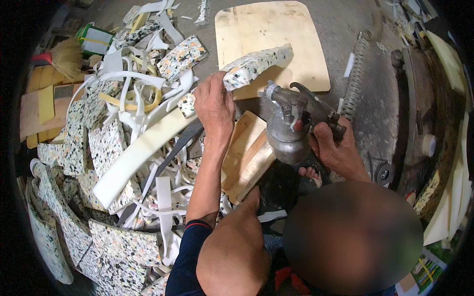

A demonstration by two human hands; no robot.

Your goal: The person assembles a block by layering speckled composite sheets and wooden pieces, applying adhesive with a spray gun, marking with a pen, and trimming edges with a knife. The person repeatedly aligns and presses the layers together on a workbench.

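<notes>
My left hand [215,101] is closed on a thick speckled foam piece [254,68], holding it up on edge over the near part of a pale plywood board [271,27] with rounded corners. In my right hand [340,150] is a metal spray gun [291,130], gripped by its handle, with a round grey cup beneath. Its nozzle points left and stands close to the foam without touching it. Below, between my hands, a smaller plywood piece [245,153] leans by my shin. My right fingers are partly hidden behind the handle.
Speckled foam slabs [123,244] and white foam strips [143,103] lie heaped on the left, with a long cream foam bar [143,158] on top. A straw broom [64,56] rests at the far left. A coiled hose [353,79] runs along the right.
</notes>
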